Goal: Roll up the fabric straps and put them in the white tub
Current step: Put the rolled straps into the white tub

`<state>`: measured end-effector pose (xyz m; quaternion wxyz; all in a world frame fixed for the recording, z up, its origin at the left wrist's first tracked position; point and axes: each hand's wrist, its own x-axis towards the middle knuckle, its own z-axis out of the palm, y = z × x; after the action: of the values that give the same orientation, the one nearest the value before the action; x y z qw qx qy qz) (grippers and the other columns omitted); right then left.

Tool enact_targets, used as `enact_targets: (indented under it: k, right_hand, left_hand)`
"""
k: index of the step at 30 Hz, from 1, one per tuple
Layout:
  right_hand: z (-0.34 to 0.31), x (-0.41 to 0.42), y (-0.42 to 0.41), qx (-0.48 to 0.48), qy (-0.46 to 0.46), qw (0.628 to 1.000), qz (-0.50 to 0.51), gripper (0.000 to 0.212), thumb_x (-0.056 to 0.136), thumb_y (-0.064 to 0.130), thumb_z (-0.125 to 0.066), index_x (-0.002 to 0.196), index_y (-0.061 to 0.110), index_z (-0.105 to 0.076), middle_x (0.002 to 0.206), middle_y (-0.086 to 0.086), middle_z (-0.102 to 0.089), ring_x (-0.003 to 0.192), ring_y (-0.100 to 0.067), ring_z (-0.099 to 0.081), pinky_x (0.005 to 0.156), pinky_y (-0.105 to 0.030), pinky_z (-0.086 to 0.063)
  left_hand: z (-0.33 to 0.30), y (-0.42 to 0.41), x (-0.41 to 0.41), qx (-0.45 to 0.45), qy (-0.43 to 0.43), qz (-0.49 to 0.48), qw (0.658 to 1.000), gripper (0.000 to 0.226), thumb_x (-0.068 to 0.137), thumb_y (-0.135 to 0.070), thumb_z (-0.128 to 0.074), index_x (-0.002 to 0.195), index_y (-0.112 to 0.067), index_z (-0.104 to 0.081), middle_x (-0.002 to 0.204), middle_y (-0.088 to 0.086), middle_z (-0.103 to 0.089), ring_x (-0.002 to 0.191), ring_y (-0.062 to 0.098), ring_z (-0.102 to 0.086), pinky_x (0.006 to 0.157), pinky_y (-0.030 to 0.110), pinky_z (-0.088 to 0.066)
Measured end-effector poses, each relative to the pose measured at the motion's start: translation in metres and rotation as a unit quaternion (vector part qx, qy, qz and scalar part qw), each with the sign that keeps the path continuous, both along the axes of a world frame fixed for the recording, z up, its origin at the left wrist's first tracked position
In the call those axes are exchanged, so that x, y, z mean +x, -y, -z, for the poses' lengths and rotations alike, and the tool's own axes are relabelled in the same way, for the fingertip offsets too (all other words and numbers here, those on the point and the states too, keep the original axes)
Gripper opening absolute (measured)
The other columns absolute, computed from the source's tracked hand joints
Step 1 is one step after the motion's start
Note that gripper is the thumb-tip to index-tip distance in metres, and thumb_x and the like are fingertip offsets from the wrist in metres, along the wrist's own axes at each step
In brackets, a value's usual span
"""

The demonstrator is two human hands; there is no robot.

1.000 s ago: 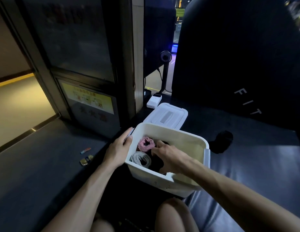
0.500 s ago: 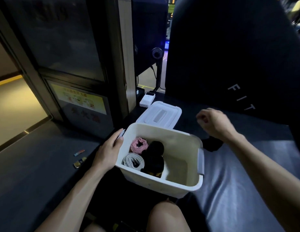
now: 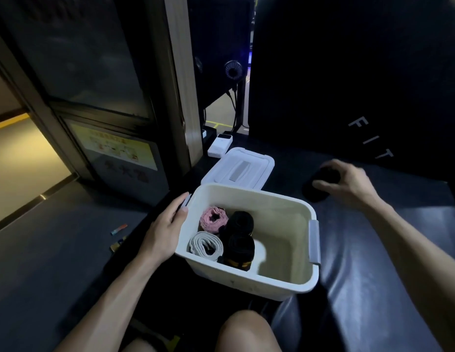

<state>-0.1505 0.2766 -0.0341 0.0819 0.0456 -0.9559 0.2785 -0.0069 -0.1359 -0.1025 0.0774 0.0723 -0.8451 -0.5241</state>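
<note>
The right hand's fingers (image 3: pixel 323 185) are spread and half-curled over a dark bundle (image 3: pixel 320 184) on the black mat (image 3: pixel 373 250). The thumb reaches round its far side, and the grip does not look closed yet. The bundle is black on black and blurred, so it is only probably another fabric strap, and whether it is rolled cannot be told. The right hand (image 3: pixel 348 184) hovers above it near the mat's far edge, well apart from the white tub (image 3: pixel 285 283).

The left hand's fingers (image 3: pixel 182 212) are curled over the tub's left rim, by the grey clip at its far-left corner, and the left hand (image 3: pixel 163 229) steadies the tub there.

Inside, four rolls stand packed against the tub's left wall: a pink roll (image 3: pixel 213 219) and a black roll (image 3: pixel 240 222) toward the far side, a white roll (image 3: pixel 205 246) and a black roll with yellow marking (image 3: pixel 239 250) toward the near side. The right half of the tub floor is bare. The lid (image 3: pixel 238 168) lies just beyond the tub's far rim.

The main risk is a loose grab: if the fingers close on only an outer layer, the bundle could unwind as it lifts and trail across the mat. Dropped in slack, it could sprawl over the bare floor or knock the standing rolls askew. If the left hand lets go, the tub, which seems to overhang the mat's edge, might tip.
</note>
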Motion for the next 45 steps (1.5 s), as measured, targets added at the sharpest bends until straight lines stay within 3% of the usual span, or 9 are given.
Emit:
enact_targets:
  k: [4, 8, 14, 17, 23, 30, 34, 40, 45]
  right_hand:
    - [-0.071, 0.034, 0.051, -0.027, -0.121, 0.986, -0.113, 0.043, 0.079, 0.055, -0.079, 0.115, 0.033, -0.068, 0.101, 0.008, -0.070, 0.089, -0.012, -0.063, 0.082, -0.031, -0.052]
    - [-0.086, 0.063, 0.099, 0.186, -0.042, 0.949, -0.251, 0.063, 0.064, 0.073, -0.062, 0.118, 0.041, -0.059, 0.108, 0.012, -0.068, 0.097, -0.019, -0.066, 0.082, -0.037, -0.056]
    - [-0.034, 0.077, 0.126, 0.367, 0.055, 0.870, -0.325, 0.049, 0.074, 0.049, -0.075, 0.119, 0.042, -0.057, 0.114, 0.008, -0.064, 0.100, -0.024, -0.064, 0.081, -0.037, -0.054]
    - [-0.017, 0.076, 0.126, 0.383, 0.049, 0.861, -0.331, 0.049, 0.081, 0.039, -0.074, 0.127, 0.040, -0.057, 0.122, 0.008, -0.056, 0.101, -0.021, -0.062, 0.075, -0.033, -0.046]
    - [0.002, 0.069, 0.118, 0.323, 0.048, 0.883, -0.338, 0.057, 0.081, 0.040, -0.076, 0.133, 0.040, -0.054, 0.129, 0.012, -0.052, 0.105, -0.016, -0.061, 0.074, -0.034, -0.050]
    - [-0.007, 0.049, 0.093, 0.169, -0.111, 0.950, -0.237, 0.028, 0.086, 0.034, -0.074, 0.113, 0.033, -0.066, 0.104, 0.012, -0.060, 0.087, -0.014, -0.057, 0.071, -0.034, -0.050]
    - [0.004, 0.036, 0.073, 0.106, 0.025, 0.967, -0.229, 0.025, 0.089, 0.036, -0.073, 0.113, 0.035, -0.067, 0.098, 0.018, -0.065, 0.089, -0.011, -0.063, 0.075, -0.029, -0.048]
    - [0.008, 0.023, 0.059, 0.015, 0.126, 0.952, -0.278, 0.019, 0.098, 0.033, -0.065, 0.116, 0.037, -0.070, 0.101, 0.014, -0.074, 0.095, -0.006, -0.068, 0.080, -0.025, -0.053]
    - [-0.001, 0.017, 0.051, 0.009, 0.141, 0.951, -0.276, 0.022, 0.099, 0.029, -0.065, 0.120, 0.033, -0.072, 0.104, 0.021, -0.074, 0.099, 0.005, -0.067, 0.084, -0.020, -0.053]
  left_hand:
    - [0.001, 0.000, 0.001, 0.016, 0.022, -0.016, 0.999, 0.062, 0.091, -0.060, -0.042, 0.146, -0.033, -0.053, 0.146, -0.018, -0.055, 0.136, 0.002, -0.048, 0.120, 0.040, -0.034]
    - [-0.002, -0.002, 0.005, 0.011, 0.031, -0.019, 0.999, 0.058, 0.091, -0.059, -0.041, 0.141, -0.035, -0.058, 0.142, -0.019, -0.059, 0.134, 0.003, -0.051, 0.119, 0.041, -0.036]
    - [-0.013, -0.003, 0.010, -0.019, 0.058, -0.006, 0.998, 0.052, 0.093, -0.057, -0.039, 0.134, -0.035, -0.062, 0.144, -0.018, -0.058, 0.133, 0.009, -0.053, 0.109, 0.035, -0.041]
    - [-0.019, 0.001, 0.006, -0.048, 0.095, -0.014, 0.994, 0.040, 0.094, -0.056, -0.044, 0.103, -0.024, -0.066, 0.110, -0.003, -0.071, 0.108, 0.023, -0.065, 0.090, 0.038, -0.047]
    - [-0.040, 0.025, -0.029, -0.041, 0.162, 0.065, 0.984, 0.041, 0.080, -0.055, -0.059, 0.086, -0.015, -0.066, 0.074, -0.008, -0.065, 0.073, 0.012, -0.059, 0.071, 0.034, -0.043]
    - [-0.026, 0.028, -0.114, -0.018, 0.193, 0.031, 0.981, 0.022, 0.104, -0.032, -0.057, 0.103, -0.012, -0.068, 0.089, 0.005, -0.066, 0.058, 0.010, -0.055, 0.046, 0.020, -0.047]
    - [0.003, 0.026, -0.152, -0.052, 0.231, 0.009, 0.972, 0.040, 0.096, -0.039, -0.069, 0.123, -0.010, -0.066, 0.084, 0.000, -0.065, 0.054, 0.008, -0.051, 0.034, 0.014, -0.036]
    - [0.032, 0.013, -0.193, -0.175, 0.232, -0.018, 0.957, 0.063, 0.076, -0.066, -0.077, 0.106, -0.011, -0.066, 0.102, 0.003, -0.068, 0.086, 0.022, -0.064, 0.070, 0.030, -0.049]
    - [0.043, 0.011, -0.211, -0.160, 0.252, -0.050, 0.953, 0.064, 0.062, -0.069, -0.082, 0.079, -0.010, -0.066, 0.084, 0.005, -0.070, 0.079, 0.026, -0.070, 0.060, 0.028, -0.051]
